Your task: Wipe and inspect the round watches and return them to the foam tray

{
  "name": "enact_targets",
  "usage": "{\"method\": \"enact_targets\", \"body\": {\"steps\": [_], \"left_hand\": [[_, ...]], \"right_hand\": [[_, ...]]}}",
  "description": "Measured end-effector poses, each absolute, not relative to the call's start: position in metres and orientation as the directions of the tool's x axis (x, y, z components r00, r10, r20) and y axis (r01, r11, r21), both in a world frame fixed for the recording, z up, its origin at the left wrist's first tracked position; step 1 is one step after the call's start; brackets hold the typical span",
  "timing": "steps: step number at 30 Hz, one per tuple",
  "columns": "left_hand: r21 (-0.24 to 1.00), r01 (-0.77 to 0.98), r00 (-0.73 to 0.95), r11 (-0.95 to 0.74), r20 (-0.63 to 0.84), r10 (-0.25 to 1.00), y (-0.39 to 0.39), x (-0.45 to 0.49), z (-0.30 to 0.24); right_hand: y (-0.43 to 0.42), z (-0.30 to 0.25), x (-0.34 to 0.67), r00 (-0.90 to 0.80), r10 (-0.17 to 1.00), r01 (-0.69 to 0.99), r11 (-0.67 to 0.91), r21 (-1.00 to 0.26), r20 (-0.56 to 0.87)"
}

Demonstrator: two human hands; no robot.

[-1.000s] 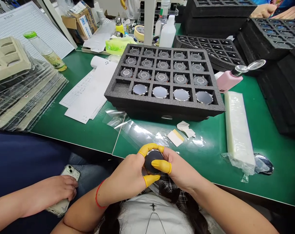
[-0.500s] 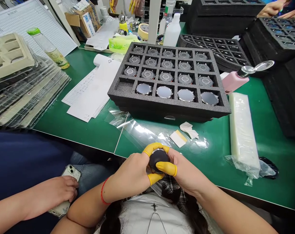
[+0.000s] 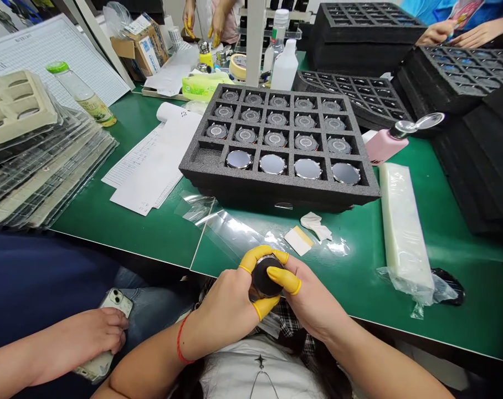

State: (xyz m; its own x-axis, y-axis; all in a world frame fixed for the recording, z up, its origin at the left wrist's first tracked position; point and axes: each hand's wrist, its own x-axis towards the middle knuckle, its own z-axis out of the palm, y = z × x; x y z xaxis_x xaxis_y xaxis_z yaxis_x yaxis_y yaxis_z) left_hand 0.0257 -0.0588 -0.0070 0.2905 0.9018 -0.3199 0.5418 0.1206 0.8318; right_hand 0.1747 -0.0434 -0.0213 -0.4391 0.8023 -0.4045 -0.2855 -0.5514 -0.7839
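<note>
We have a round dark disc [image 3: 263,279] pinched between both hands, just over the bench's [image 3: 131,241] near edge. The left hand [image 3: 222,313] and right hand [image 3: 313,306] close on its rim from either side, fingers in yellow finger caps [image 3: 255,255] gripping firmly, and neither hand is nearer.

A foam tray [image 3: 276,194] sits on the worktop [image 3: 122,238], with round parts [image 3: 307,168] in its compartments. Papers [image 3: 152,166] lie left of the tray, and a stack of plastic trays [image 3: 39,177] lies further left. A wrapped block [image 3: 401,216] lies right, a bottle [image 3: 384,147] behind it. Plastic film [image 3: 230,230] lies before the tray. Nearer, the left hand [image 3: 222,313] and right hand [image 3: 313,305] hold a round piece [image 3: 265,277] between them.
</note>
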Motion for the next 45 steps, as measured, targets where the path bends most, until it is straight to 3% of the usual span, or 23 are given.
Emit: {"method": "enact_targets", "body": {"steps": [7, 13, 20, 28, 32, 35, 45], "left_hand": [[0.768, 0.640, 0.282, 0.033, -0.275, 0.919, -0.065, 0.033, -0.014], [0.678, 0.735, 0.297, 0.006, -0.330, 0.896, -0.068, 0.035, -0.022], [0.836, 0.549, 0.377, 0.027, -0.277, 0.884, -0.058, 0.030, -0.018], [0.758, 0.652, 0.401, 0.006, -0.352, 0.846, -0.057, 0.032, -0.016], [0.899, 0.385, 0.387, 0.209, -0.364, 0.847, -0.053, 0.026, -0.016], [0.916, 0.243, 0.348, 0.320, -0.390, 0.852, -0.052, 0.021, -0.019], [0.872, 0.430, 0.269, 0.233, -0.370, 0.889, -0.058, 0.019, -0.020]], "right_hand": [[-0.046, -0.025, 0.176, -0.377, 0.850, -0.345, -0.496, -0.797, -0.366], [-0.045, -0.028, 0.175, -0.375, 0.849, -0.379, -0.506, -0.775, -0.371], [-0.039, -0.026, 0.182, -0.393, 0.822, -0.301, -0.540, -0.786, -0.413], [-0.040, -0.032, 0.182, -0.382, 0.823, -0.291, -0.539, -0.791, -0.420], [-0.039, -0.029, 0.187, -0.398, 0.823, -0.269, -0.527, -0.806, -0.405], [-0.040, -0.026, 0.188, -0.494, 0.791, -0.229, -0.519, -0.823, -0.361], [-0.053, -0.032, 0.175, -0.502, 0.793, -0.218, -0.503, -0.836, -0.345]]}}
